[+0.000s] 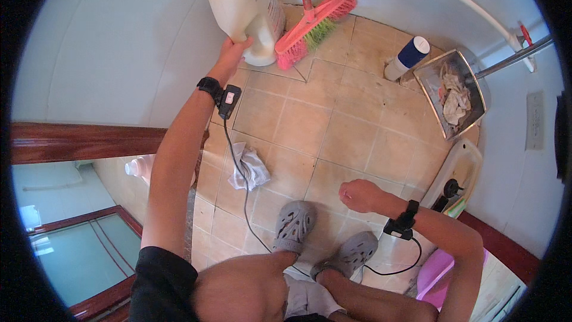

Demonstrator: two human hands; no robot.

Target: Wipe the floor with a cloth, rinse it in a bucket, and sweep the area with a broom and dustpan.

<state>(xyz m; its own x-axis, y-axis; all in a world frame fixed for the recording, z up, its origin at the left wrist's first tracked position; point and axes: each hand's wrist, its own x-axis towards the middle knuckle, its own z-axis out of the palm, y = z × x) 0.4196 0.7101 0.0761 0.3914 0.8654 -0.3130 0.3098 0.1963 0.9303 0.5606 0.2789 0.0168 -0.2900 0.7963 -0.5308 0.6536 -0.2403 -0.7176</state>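
Note:
My left hand (pixel 232 56) reaches forward and grips the side of a large off-white plastic jug (pixel 232 6) with a black screw cap. The thumb lies by the jug's handle opening, and the other fingers are partly hidden. Beside the jug, a broom head (pixel 315 29) with pink and green bristles rests against the wall corner on a red handle. My right hand (pixel 362 195) is curled into a loose fist over the tiles and shows nothing in it. A crumpled white cloth (pixel 250 167) lies on the floor below my left forearm.
At the right stand a blue-and-white bottle (pixel 409 57) and a metal-rimmed dustpan (pixel 451 94) holding crumpled waste. A pale tray (pixel 464 161) and a purple plastic basin (pixel 433 273) are near my right arm. Cables run from both wrist straps. A doorway with a dark red frame (pixel 85 141) is at left.

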